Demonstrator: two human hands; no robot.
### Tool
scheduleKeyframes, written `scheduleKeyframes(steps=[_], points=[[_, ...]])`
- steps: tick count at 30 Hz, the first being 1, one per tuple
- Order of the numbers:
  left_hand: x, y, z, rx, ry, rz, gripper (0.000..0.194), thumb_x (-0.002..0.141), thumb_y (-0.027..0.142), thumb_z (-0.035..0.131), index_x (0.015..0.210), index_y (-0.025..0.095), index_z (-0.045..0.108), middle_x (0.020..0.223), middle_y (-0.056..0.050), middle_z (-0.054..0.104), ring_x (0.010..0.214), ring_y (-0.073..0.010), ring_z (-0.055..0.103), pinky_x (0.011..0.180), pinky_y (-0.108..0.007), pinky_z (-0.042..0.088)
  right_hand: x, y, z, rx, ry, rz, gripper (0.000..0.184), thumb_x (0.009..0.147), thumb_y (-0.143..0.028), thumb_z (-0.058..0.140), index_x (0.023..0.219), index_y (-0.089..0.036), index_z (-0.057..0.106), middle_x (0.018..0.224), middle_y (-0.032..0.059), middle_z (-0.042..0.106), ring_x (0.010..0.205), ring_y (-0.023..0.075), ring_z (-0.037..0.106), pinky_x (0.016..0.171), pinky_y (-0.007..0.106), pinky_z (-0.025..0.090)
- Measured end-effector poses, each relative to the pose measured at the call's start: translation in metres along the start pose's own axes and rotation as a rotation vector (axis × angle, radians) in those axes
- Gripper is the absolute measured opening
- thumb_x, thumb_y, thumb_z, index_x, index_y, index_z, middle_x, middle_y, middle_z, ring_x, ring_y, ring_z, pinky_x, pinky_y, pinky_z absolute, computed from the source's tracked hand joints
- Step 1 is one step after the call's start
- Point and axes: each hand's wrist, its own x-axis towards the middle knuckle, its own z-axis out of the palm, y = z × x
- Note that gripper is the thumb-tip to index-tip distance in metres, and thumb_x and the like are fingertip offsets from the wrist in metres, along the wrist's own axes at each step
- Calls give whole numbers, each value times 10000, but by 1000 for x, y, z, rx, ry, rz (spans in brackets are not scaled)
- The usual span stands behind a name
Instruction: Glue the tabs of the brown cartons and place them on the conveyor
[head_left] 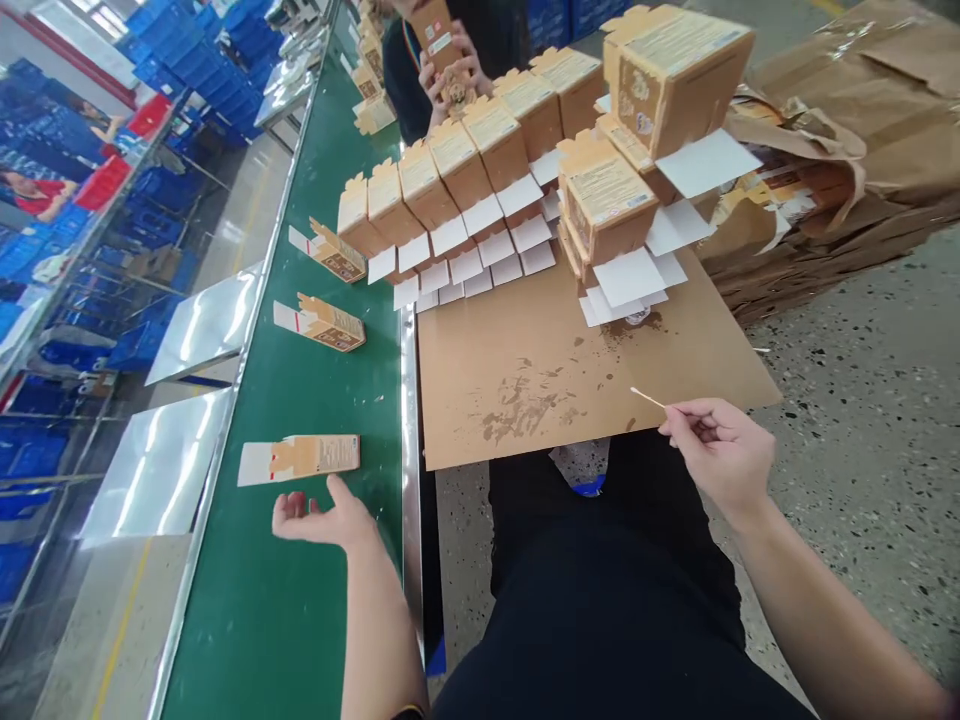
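Observation:
My left hand [319,518] hovers open over the green conveyor belt [300,620], fingers spread, just below a flat folded tan carton [300,458] lying on the belt. My right hand [716,452] is pinched on a thin swab stick [648,397], its tip pointing left over the stained brown cardboard sheet [540,380] that rests on my lap. Rows of folded tan cartons [465,170] with white flaps stand on the far part of that sheet.
Two more cartons [330,322] lie further up the belt. Another person's hands [450,70] hold a carton at the far end. Brown paper wrapping [862,130] is piled at the right on a speckled floor. Blue crates [195,50] are stacked at the far left.

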Motion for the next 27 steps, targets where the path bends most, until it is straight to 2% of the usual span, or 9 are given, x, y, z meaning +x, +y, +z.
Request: scheduleKeyframes(steps=[3, 6, 11, 14, 16, 18, 20, 24, 27], points=[[-31, 45, 37, -271, -215, 244, 515, 906, 347, 848, 1273, 306, 488, 1257, -50, 560, 1181, -284, 696, 1155, -577, 608, -2, 4, -17, -18, 74, 37, 351, 1011, -624, 841, 863, -306, 815, 690, 54, 781, 530, 260, 724, 512, 429, 652], [-61, 126, 107, -578, -596, 385, 485, 965, 431, 857, 1353, 307, 594, 1230, -53, 597, 1062, -239, 704, 1061, -472, 635, -5, 4, -23, -17, 115, 62, 384, 1007, -652, 840, 847, -304, 808, 685, 49, 774, 528, 253, 715, 506, 425, 646], [-104, 263, 241, -734, -1101, 651, 914, 869, 621, 987, 1650, 338, 607, 1705, -171, 505, 1515, -412, 575, 1180, -555, 605, -9, 0, -25, -4, 184, 65, 451, 991, -694, 854, 856, -267, 801, 693, 55, 777, 564, 236, 738, 539, 389, 662], [-127, 293, 300, -765, -1218, 747, 970, 828, 688, 1008, 1657, 339, 645, 1804, -167, 388, 1704, -481, 384, 1260, -607, 563, -12, 2, -31, -27, 223, 61, 464, 989, -703, 854, 869, -259, 799, 691, 55, 773, 592, 240, 754, 562, 385, 669], [-136, 295, 316, -749, -1248, 783, 853, 896, 696, 949, 1621, 332, 686, 1819, -161, 345, 1719, -482, 388, 1299, -638, 537, -11, 4, -37, -39, 231, 67, 463, 992, -704, 848, 885, -255, 800, 698, 57, 774, 606, 242, 761, 574, 385, 670], [-136, 291, 308, -727, -1245, 805, 717, 982, 676, 866, 1592, 334, 709, 1839, -149, 310, 1716, -477, 415, 1320, -659, 523, -5, 6, -41, -48, 218, 65, 454, 1001, -697, 832, 894, -258, 795, 709, 58, 776, 622, 241, 764, 592, 382, 665], [-128, 284, 279, -709, -1217, 802, 633, 1014, 636, 836, 1562, 340, 727, 1868, -134, 287, 1727, -489, 405, 1345, -664, 504, 9, 5, -43, -75, 190, 38, 428, 1016, -670, 806, 893, -261, 784, 723, 58, 777, 635, 235, 755, 618, 378, 651], [-110, 255, 185, -694, -1076, 677, 578, 988, 622, 871, 1471, 324, 759, 1890, -103, 278, 1815, -509, 233, 1413, -693, 408, 60, -2, -33, -209, 69, -41, 281, 1020, -510, 763, 898, -256, 765, 749, 42, 779, 650, 215, 724, 696, 369, 625], [-114, 214, 122, -766, -1041, 343, 543, 1013, 730, 804, 1400, 352, 755, 1838, -89, 394, 1787, -454, 338, 1356, -643, 495, 106, -7, -15, -329, -71, -96, 138, 966, -338, 779, 863, -260, 729, 760, 30, 779, 699, 225, 729, 763, 372, 610]])
